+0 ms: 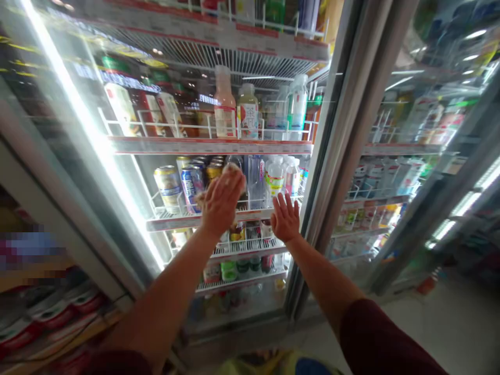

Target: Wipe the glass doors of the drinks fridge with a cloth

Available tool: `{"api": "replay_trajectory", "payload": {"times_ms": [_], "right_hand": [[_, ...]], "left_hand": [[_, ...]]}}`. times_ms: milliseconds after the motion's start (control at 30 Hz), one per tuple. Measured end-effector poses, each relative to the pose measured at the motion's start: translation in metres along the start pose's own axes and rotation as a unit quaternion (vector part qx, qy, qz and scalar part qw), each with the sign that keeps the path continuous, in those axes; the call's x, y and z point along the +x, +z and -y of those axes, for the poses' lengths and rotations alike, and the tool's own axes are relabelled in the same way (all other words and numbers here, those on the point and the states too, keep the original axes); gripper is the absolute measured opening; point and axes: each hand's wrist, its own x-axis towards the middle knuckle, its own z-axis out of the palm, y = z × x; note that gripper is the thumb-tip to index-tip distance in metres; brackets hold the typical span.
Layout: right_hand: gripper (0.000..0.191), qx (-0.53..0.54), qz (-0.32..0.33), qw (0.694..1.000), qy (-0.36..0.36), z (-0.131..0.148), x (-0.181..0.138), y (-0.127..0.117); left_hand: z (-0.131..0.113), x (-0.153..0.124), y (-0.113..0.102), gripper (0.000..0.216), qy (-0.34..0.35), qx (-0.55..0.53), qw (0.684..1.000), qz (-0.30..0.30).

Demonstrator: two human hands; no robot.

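Note:
My left hand [221, 200] reaches into an open drinks fridge at the middle wire shelf [175, 221]. Slightly smeared, its fingers wrap round the top of a dark bottle [236, 169] standing among the cans [191, 185]. My right hand [285, 217] is open with fingers spread and holds nothing. It hovers at the shelf's front edge, just below small white bottles with red and green labels [275, 179].
The upper shelf [211, 146] carries tall tea and juice bottles, and lower shelves hold small bottles and cans. The fridge's metal door post [332, 156] stands right of my right hand. A shut glass door [410, 156] with more drinks is further right. Red packs are stacked at lower left.

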Motion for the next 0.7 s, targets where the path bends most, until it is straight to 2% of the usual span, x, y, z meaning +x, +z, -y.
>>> {"api": "replay_trajectory", "payload": {"times_ms": [67, 100, 200, 267, 300, 367, 467, 533, 600, 700], "right_hand": [[0.059, -0.010, -0.002, 1.000, -0.001, 0.000, 0.000, 0.000], [0.058, -0.013, -0.004, 1.000, -0.001, 0.000, 0.000, 0.000], [0.059, -0.004, -0.015, 1.000, -0.003, 0.001, 0.001, -0.001], [0.060, 0.010, -0.013, 1.000, -0.003, 0.000, 0.000, 0.000], [0.061, 0.017, -0.010, 1.000, -0.002, 0.000, -0.001, 0.000], [0.062, 0.026, -0.003, 1.000, 0.000, -0.001, -0.002, 0.002], [0.063, 0.026, -0.003, 1.000, 0.004, -0.001, -0.004, 0.004], [0.064, 0.023, -0.004, 1.000, 0.006, -0.001, -0.004, 0.004], [0.064, 0.024, -0.006, 1.000, 0.005, 0.000, -0.003, 0.003], [0.063, 0.025, -0.017, 1.000, 0.001, 0.001, -0.001, 0.000]], "left_hand": [[0.006, 0.014, -0.002, 0.060, -0.046, 0.018, 0.998, -0.034], [0.003, 0.011, -0.001, 0.060, -0.056, 0.023, 0.997, -0.038], [-0.025, -0.032, 0.007, 0.064, -0.011, 0.032, 0.999, -0.003], [-0.037, -0.062, 0.011, 0.067, 0.061, 0.035, 0.996, 0.047], [-0.037, -0.070, 0.010, 0.069, 0.081, 0.038, 0.994, 0.064], [-0.020, -0.067, 0.003, 0.069, 0.063, 0.047, 0.995, 0.066], [0.019, -0.038, -0.013, 0.067, -0.042, 0.047, 0.998, -0.012], [0.033, -0.033, -0.020, 0.066, -0.102, 0.043, 0.993, -0.051], [0.028, -0.052, -0.021, 0.067, -0.118, 0.046, 0.991, -0.040], [0.010, -0.102, -0.019, 0.068, -0.036, 0.063, 0.997, 0.029]]}}
